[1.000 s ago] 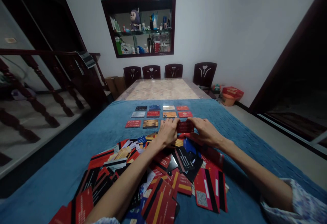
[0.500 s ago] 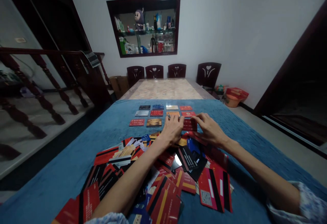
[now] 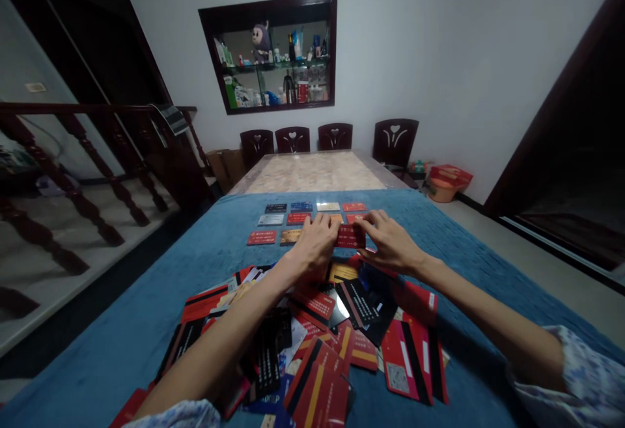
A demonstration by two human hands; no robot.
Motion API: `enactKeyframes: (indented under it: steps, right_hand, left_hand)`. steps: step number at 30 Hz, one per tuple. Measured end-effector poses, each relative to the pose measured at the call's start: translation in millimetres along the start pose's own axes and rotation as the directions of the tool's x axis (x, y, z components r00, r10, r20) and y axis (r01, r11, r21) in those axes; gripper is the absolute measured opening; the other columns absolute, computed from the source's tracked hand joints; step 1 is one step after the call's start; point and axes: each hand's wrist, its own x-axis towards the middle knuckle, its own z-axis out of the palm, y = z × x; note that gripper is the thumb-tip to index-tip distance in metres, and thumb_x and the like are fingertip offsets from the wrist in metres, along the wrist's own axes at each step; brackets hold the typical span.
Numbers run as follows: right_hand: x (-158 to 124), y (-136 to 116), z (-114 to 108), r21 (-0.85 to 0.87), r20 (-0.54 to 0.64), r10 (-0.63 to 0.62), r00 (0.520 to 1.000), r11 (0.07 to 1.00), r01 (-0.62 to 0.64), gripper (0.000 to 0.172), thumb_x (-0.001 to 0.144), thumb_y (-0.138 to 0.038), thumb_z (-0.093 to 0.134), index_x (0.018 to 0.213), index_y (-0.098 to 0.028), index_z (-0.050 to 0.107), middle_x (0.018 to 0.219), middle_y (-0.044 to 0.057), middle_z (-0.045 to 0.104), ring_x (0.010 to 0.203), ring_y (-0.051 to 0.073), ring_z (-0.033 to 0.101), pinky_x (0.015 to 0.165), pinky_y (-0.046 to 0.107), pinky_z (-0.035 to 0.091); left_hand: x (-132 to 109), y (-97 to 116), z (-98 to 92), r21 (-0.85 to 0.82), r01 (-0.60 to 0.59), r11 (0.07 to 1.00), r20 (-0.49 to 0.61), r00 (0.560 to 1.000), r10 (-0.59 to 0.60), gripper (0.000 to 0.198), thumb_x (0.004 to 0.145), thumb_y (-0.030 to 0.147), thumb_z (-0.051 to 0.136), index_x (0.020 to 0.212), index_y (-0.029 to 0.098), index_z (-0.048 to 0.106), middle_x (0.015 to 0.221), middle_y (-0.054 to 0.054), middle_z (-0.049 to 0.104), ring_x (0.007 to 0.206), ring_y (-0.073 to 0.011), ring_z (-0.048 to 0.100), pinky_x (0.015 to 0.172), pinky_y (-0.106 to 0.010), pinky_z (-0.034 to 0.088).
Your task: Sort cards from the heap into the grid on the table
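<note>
Between my two hands is a dark red card (image 3: 350, 236). My left hand (image 3: 315, 243) grips its left end and my right hand (image 3: 388, 240) pinches its right end. Beyond them, cards lie in rows on the blue cloth, among them a gold card (image 3: 290, 237), a red card (image 3: 262, 238) and a silver card (image 3: 271, 219). My left hand partly covers the gold card and an orange one. Nearer me, under my forearms, spreads a loose heap of overlapping cards, with a black card (image 3: 361, 304) and a red striped card (image 3: 319, 382) on top.
The blue cloth (image 3: 161, 291) covers the near part of the table; its stone-patterned top (image 3: 312, 171) shows at the far end. Dark chairs (image 3: 335, 137) stand behind it. A wooden railing (image 3: 97, 200) runs along the left, and an orange bin (image 3: 445, 187) sits on the floor at right.
Both hands have shifted a little to the left with the dark red card between them. My left hand now covers part of the gold card.
</note>
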Motion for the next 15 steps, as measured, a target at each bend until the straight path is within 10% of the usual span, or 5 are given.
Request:
enactKeyframes:
  steps: [15]
  right_hand:
    - [45.6, -38.6, 16.8, 0.143, 0.067, -0.118, 0.991, 0.984, 0.108, 0.046, 0.079, -0.034, 0.065, 0.121, -0.017, 0.057, 0.115, 0.015, 0.056, 0.104, 0.028, 0.048, 0.085, 0.041, 0.044]
  left_hand:
    - [-49.4, -56.6, -1.6, -0.123, 0.085, 0.989, 0.089, 0.993, -0.074, 0.041, 0.081, 0.023, 0.06, 0.121, 0.017, 0.051, 0.127, -0.012, 0.055, 0.119, -0.0293, 0.045, 0.096, -0.044, 0.041]
